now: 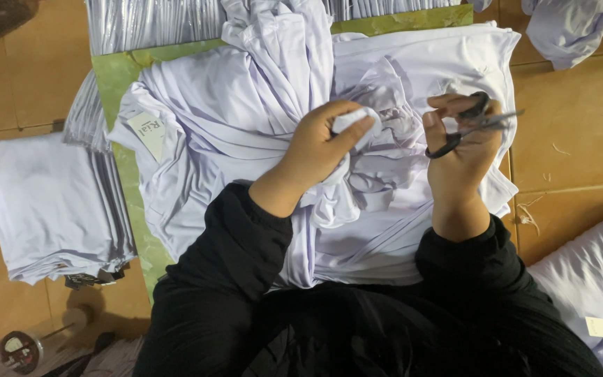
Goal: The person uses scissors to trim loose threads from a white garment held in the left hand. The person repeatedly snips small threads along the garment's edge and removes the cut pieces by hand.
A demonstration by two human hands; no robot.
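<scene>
Far left, a folded stack of pale lilac-white cloth (50,202) sits on the brown tiled floor (574,132), well apart from where I'm working, with a small paper label (149,129) lying on the heap's left edge. Moving in, my left hand (319,143) is closed on a bunched fold of the crumpled pale lilac-white garment (246,119), thumb and fingers pinching it up off the pile that lies on the green board (116,77) in front of my lap. That's the piece that matters, held right at centre. Just to the right, my right hand (463,139) is gripping small black-handled scissors (472,124), fingers curled through and around the loops; the blades point right, away from the fold, and look nearly closed. To do this well, I judge the pinched fold wants to be kept taut and lifted clear of the layers beneath, so only the stray bit meets the blades. Far right, another pale cloth bundle (594,272) rests near my knee.
</scene>
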